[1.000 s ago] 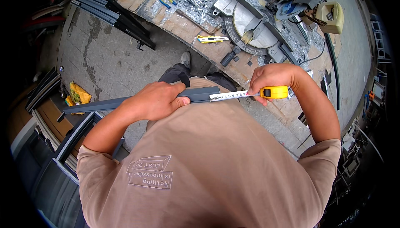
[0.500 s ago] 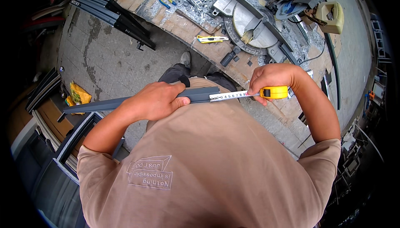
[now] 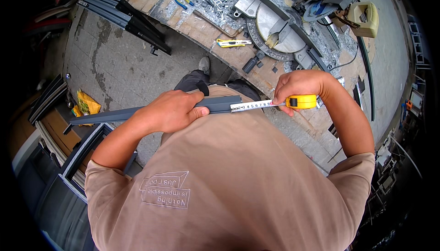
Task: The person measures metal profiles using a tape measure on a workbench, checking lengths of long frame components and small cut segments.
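A long dark grey metal profile [image 3: 219, 103] lies across the front of my body, reaching far out to the left. My left hand [image 3: 176, 110] is closed around it near its right end, thumb on the near side. In my right hand [image 3: 295, 88] is a yellow tape measure [image 3: 302, 101], its case beyond my fingers. The white tape blade [image 3: 250, 105] is drawn out to the left, and its tip meets the right end of the profile. My right thumb and fingers pinch the blade beside the case.
Ahead stands a workbench with a mitre saw [image 3: 279, 28] amid metal shavings. A yellow utility knife [image 3: 233, 43], a bent wrench [image 3: 217, 25] and pliers [image 3: 179, 0] lie on it. Dark profiles [image 3: 123, 17] jut out at the left. A yellow bag [image 3: 87, 103] sits at far left.
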{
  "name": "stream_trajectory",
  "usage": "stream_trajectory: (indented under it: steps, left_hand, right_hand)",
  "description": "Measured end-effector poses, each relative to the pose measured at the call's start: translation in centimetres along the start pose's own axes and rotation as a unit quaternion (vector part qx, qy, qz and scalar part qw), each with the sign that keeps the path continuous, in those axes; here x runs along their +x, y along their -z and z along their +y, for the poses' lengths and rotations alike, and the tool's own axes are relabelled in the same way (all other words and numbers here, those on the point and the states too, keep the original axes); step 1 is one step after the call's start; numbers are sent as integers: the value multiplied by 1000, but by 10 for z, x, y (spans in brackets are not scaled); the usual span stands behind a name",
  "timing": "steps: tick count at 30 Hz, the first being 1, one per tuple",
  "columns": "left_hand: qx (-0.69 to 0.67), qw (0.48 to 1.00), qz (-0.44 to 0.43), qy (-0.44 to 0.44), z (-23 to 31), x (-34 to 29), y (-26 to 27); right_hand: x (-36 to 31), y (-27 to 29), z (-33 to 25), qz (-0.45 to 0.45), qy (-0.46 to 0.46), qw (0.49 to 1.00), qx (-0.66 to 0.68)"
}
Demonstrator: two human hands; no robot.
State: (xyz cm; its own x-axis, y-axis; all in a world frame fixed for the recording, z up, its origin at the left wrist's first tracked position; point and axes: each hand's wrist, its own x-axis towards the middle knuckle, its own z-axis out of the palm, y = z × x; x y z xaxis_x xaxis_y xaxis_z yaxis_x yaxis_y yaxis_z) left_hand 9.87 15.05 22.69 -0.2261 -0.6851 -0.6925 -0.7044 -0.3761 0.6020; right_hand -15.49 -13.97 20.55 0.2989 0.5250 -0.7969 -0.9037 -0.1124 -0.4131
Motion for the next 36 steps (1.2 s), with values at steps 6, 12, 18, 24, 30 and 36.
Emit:
stream_trajectory:
  steps: [6,12,18,24,30,36]
  left_hand:
    - [-2,1000,2,1,1,0,0]
    - [-4,1000,4,-7,0,-1,0]
    - [-1,1000,2,-5,0,0,-1]
    - [0,1000,3,-6,0,0,0]
    - [1,1000,0,-3,0,0,0]
    - [3,1000,-4,1,1,1,0]
  right_hand:
    - [0,0,0,0,-2,1000,-1]
    - [0,-1,0,1,0,1000,-2]
    - [0,-1,0,7,-1,1000,-3]
    - [2,0,3,8,2,1000,3]
    - [2,1,4,9,-3,1000,10]
    - [4,1,7,9,-6,1000,15]
